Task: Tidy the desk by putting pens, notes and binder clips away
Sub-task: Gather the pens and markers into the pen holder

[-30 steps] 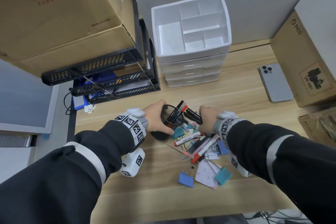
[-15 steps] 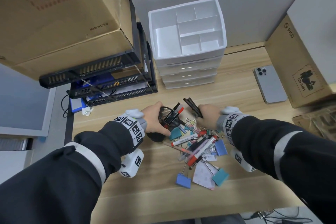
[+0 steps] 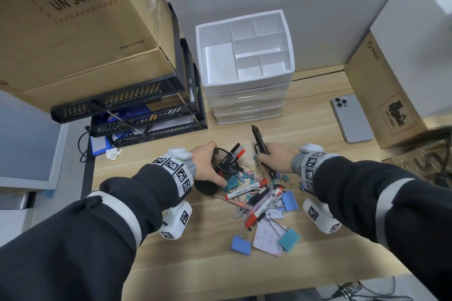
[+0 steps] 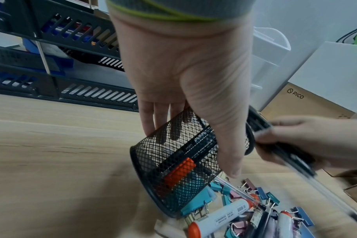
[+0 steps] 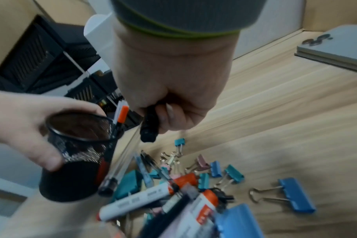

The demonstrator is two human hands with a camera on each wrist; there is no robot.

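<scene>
My left hand (image 3: 208, 166) grips a black mesh pen cup (image 3: 226, 166) tilted to the right, with a couple of markers (image 3: 232, 157) sticking out of it. In the left wrist view the cup (image 4: 179, 161) leans over the pile. My right hand (image 3: 274, 161) holds a bundle of black pens (image 3: 259, 142) just right of the cup, tips pointing away; in the right wrist view the pens (image 5: 150, 127) stick out below the fist. In front of both hands lies a heap of markers (image 3: 244, 192), binder clips (image 3: 241, 244) and notes (image 3: 266, 237).
A white drawer organiser (image 3: 247, 66) with open top compartments stands behind the hands. Black letter trays (image 3: 146, 115) under a big cardboard box (image 3: 73, 27) are at the left. A phone (image 3: 351, 117) and a Pico box (image 3: 386, 95) lie at the right.
My right hand has drawn the black pens away from the cup's mouth, to the right and up. The left hand keeps the cup tilted in place.
</scene>
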